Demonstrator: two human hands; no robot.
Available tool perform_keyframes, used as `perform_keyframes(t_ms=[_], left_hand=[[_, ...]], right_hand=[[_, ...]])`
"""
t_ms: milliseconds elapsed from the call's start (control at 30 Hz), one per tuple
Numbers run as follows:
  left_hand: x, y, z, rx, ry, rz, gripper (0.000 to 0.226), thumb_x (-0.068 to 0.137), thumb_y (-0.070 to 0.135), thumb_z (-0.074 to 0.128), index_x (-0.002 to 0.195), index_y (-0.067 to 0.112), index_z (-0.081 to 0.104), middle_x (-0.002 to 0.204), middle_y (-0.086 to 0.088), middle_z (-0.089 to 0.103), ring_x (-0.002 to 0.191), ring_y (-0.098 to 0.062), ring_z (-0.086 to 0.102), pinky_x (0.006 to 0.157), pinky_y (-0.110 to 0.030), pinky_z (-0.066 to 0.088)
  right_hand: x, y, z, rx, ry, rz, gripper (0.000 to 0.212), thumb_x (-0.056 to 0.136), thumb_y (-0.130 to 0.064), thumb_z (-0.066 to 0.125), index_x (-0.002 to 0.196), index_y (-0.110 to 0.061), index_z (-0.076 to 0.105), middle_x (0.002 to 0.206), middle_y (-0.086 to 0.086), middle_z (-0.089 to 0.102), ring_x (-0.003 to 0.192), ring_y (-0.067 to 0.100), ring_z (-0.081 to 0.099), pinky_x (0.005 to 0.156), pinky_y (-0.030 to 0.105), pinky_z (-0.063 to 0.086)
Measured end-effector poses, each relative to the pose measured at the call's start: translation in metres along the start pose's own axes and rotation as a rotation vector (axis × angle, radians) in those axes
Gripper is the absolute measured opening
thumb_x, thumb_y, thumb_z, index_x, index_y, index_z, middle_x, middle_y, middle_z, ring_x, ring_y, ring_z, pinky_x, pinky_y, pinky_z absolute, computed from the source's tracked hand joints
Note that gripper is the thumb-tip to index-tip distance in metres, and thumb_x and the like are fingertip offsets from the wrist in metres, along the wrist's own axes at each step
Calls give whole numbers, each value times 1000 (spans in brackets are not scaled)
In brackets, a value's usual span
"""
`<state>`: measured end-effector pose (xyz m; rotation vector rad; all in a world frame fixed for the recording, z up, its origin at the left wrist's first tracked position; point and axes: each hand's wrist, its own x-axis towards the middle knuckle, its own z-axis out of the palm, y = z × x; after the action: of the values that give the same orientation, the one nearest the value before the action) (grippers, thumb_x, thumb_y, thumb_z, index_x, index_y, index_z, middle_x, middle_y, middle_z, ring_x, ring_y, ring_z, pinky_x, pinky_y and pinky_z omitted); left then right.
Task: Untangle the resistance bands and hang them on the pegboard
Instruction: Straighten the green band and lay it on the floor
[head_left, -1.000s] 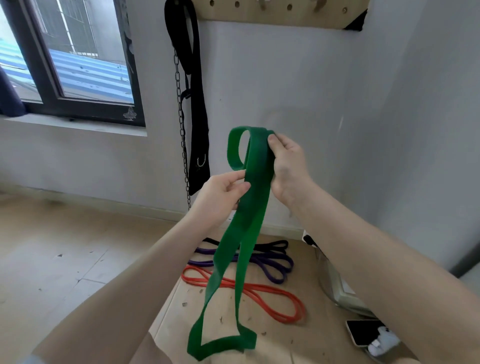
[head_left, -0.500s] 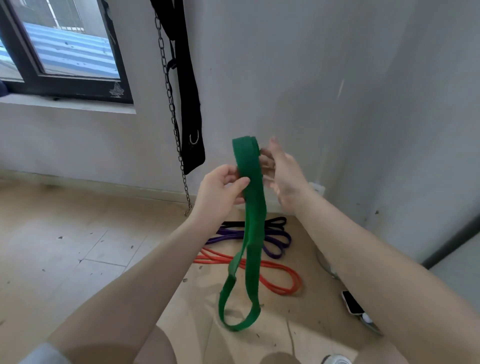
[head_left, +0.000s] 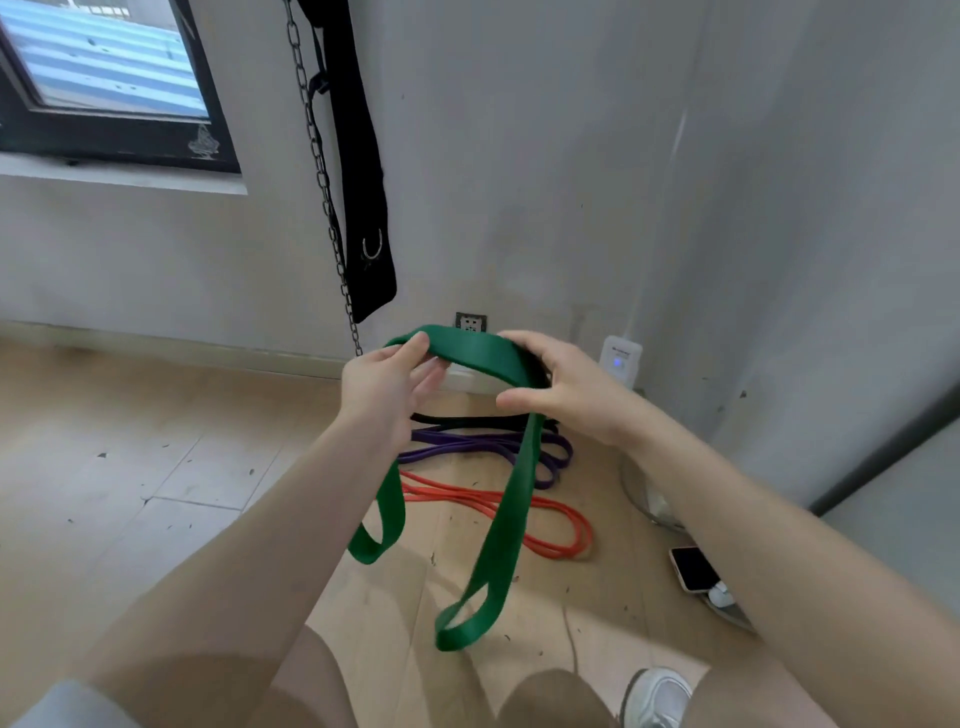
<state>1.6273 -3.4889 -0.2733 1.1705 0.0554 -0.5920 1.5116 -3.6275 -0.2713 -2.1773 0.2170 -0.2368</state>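
Observation:
A wide green resistance band (head_left: 506, 519) arches between my two hands at chest height, with one looped end hanging below each. My left hand (head_left: 387, 389) pinches its left part between thumb and fingers. My right hand (head_left: 566, 387) grips the right part, fingers curled over the top. On the floor beyond lie a purple band (head_left: 467, 447), a black band (head_left: 457, 418) behind it, and an orange-red band (head_left: 550, 525) nearer me. The pegboard is out of view.
A black strap (head_left: 363, 171) and a metal chain (head_left: 322, 176) hang on the grey wall ahead. A wall socket (head_left: 470, 323), a white plug-in device (head_left: 620, 359) and a phone (head_left: 693, 569) on the floor sit to the right. Window at upper left.
The camera has tilted down and the pegboard has left the view. My hands have moved apart, spreading the green band from one bunched vertical strip into an arch with two hanging loops.

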Motion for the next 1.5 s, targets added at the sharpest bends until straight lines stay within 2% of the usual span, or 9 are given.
perform_keyframes(t_ms=[100, 200, 367, 633, 767, 900, 967, 1167, 1500], left_hand=[[-1, 0, -17, 269, -28, -15, 22, 83, 25, 68, 89, 5, 64, 79, -7, 71, 67, -14, 69, 56, -17, 55], [1, 1, -28, 704, -56, 282, 24, 83, 33, 66, 77, 10, 62, 69, -3, 64, 61, -15, 57, 60, -24, 49], [-7, 18, -1, 966, -579, 565, 35, 93, 17, 52, 128, 16, 48, 118, 9, 57, 108, -3, 53, 90, -8, 42], [-2, 15, 40, 1182, -889, 510, 56, 84, 20, 66, 134, 21, 41, 119, 7, 56, 107, -5, 55, 86, -10, 43], [-4, -1, 51, 1295, -832, 606, 39, 83, 27, 66, 119, 25, 51, 106, 12, 57, 100, -8, 58, 90, -21, 45], [-13, -8, 50, 1321, -792, 686, 33, 91, 26, 56, 123, 19, 52, 104, 13, 54, 98, -5, 52, 76, -7, 38], [-16, -9, 44, 1267, -750, 663, 32, 93, 24, 53, 124, 18, 51, 106, 10, 56, 99, -6, 53, 81, -9, 40], [-17, -7, 13, 1067, -632, 534, 24, 95, 20, 47, 118, 23, 51, 100, 13, 60, 99, -4, 58, 95, -28, 45], [-9, -8, -34, 887, -654, 345, 36, 88, 6, 57, 116, 27, 49, 87, 5, 59, 79, -7, 63, 79, -24, 50]], right_hand=[[12, -21, -13, -153, 40, -46, 56, 88, -19, 63, 139, -17, 41, 133, -4, 53, 112, 3, 52, 98, 16, 38], [17, -30, -16, -197, -44, -37, 54, 90, -23, 60, 140, -18, 39, 135, -5, 50, 116, 1, 47, 99, 15, 35], [16, -31, -16, 45, 0, -10, 48, 83, -17, 69, 115, -26, 35, 103, 3, 64, 92, 13, 61, 89, 31, 48], [-12, -10, -41, 124, 75, 68, 42, 76, -17, 75, 96, -28, 40, 80, -4, 52, 73, 11, 52, 70, 28, 43], [-25, 5, -38, 151, 130, 105, 34, 85, -16, 66, 104, -22, 39, 79, -5, 50, 73, 10, 50, 71, 25, 41], [-40, 33, -25, 316, 111, 184, 36, 87, -14, 62, 114, -17, 39, 90, -3, 61, 87, 12, 60, 79, 25, 46], [-47, 51, -11, 379, 63, 198, 34, 85, -5, 62, 112, -15, 43, 96, -1, 63, 92, 13, 61, 86, 27, 49], [-50, 71, 29, 281, 43, 196, 24, 84, -11, 67, 96, -23, 50, 89, -5, 59, 71, 2, 60, 61, 14, 46], [-42, 42, 21, 188, 137, 95, 28, 90, -15, 59, 117, -22, 52, 99, -10, 63, 97, 9, 63, 84, 25, 51]])
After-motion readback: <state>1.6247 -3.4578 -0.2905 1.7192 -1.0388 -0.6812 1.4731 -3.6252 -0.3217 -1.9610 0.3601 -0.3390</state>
